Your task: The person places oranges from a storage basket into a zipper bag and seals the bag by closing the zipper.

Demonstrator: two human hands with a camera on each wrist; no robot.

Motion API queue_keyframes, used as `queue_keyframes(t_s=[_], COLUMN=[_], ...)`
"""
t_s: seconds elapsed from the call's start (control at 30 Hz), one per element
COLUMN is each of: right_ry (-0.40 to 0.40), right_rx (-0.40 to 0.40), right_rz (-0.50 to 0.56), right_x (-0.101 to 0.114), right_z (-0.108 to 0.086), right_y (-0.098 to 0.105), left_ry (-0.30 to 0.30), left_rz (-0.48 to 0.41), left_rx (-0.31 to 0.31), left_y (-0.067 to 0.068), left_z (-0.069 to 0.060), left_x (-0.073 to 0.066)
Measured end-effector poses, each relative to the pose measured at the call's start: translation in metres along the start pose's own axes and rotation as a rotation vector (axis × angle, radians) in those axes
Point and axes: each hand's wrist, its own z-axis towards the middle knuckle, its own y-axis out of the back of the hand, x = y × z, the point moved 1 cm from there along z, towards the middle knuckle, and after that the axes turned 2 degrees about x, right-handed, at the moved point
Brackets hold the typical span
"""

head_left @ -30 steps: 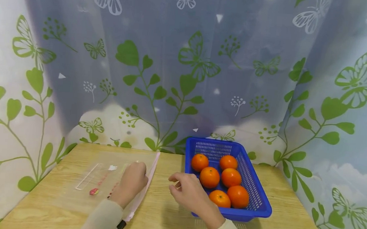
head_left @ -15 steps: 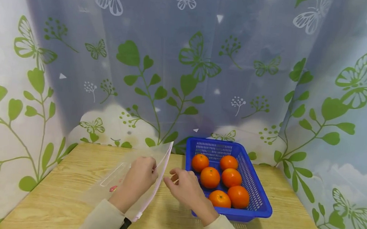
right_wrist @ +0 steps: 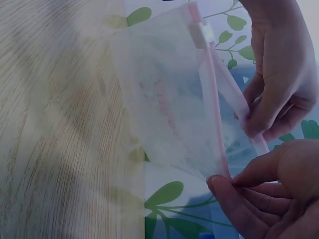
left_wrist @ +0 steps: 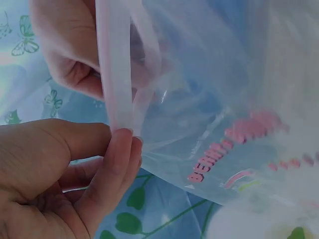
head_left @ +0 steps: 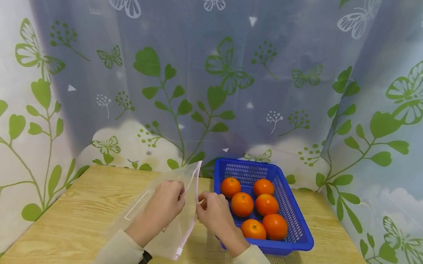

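Observation:
A clear zip bag (head_left: 172,237) with pink edging along its mouth is raised off the table, its mouth parted. My left hand (head_left: 162,204) pinches one side of the mouth between thumb and fingers. On the opposite side, my right hand (head_left: 216,214) pinches the other pink edge. Both grips show in the right wrist view, with the white slider (right_wrist: 201,35) at one end of the mouth. Pink and red print marks the bag's wall (left_wrist: 219,149) in the left wrist view. No contents are visible inside the bag.
To the right stands a blue plastic basket (head_left: 299,220) with several orange fruits (head_left: 242,204) in it, close beside my right hand. The wooden table (head_left: 65,220) ends at a butterfly-and-leaf printed curtain (head_left: 185,85) behind and at both sides.
The bag lay flat under my left hand; that hand has lifted its mouth edge up and to the right. My right hand has come in to pinch the other edge, and the mouth has parted.

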Motion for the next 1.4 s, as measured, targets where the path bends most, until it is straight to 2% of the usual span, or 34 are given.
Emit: queue_keyframes(t_s=[0.2, 0.43, 0.57, 0.7, 0.93, 1.03, 1.07, 1.17, 1.23, 1.33, 1.4], right_ry=[-0.032, -0.074, -0.068, -0.058, -0.074, -0.065, -0.067, -0.081, -0.107, -0.152, -0.178], right_rx=[-0.012, -0.020, -0.022, -0.042, -0.029, -0.041, -0.044, -0.029, -0.010, 0.000, -0.007], right_rz=[0.020, 0.027, 0.034, 0.002, 0.021, -0.002, -0.001, 0.040, 0.103, 0.188, 0.224], right_x=[-0.009, -0.013, -0.013, -0.015, -0.024, -0.028, -0.029, -0.032, -0.034, -0.037, -0.038], right_z=[-0.001, -0.001, -0.001, -0.002, -0.004, -0.004, -0.004, -0.004, -0.004, -0.004, -0.003], right_y=[0.000, -0.002, -0.002, 0.000, 0.000, 0.001, 0.002, 0.005, 0.008, 0.013, 0.016], left_ry=[0.020, -0.011, -0.029, -0.024, 0.043, 0.058, 0.048, 0.035, 0.032, 0.037, 0.051], left_rz=[0.017, 0.007, 0.031, 0.056, 0.068, 0.078, 0.093, 0.110, 0.109, 0.079, 0.062], left_rx=[0.058, 0.035, 0.027, 0.036, 0.129, 0.121, 0.100, 0.062, 0.053, 0.054, 0.077], left_y=[0.008, 0.011, 0.017, 0.030, 0.057, 0.069, 0.073, 0.086, 0.095, 0.103, 0.105], left_z=[-0.002, -0.001, 0.000, 0.003, 0.013, 0.014, 0.013, 0.012, 0.012, 0.010, 0.009], left_x=[-0.005, -0.009, -0.013, -0.014, -0.014, -0.015, -0.015, -0.015, -0.015, -0.015, -0.015])
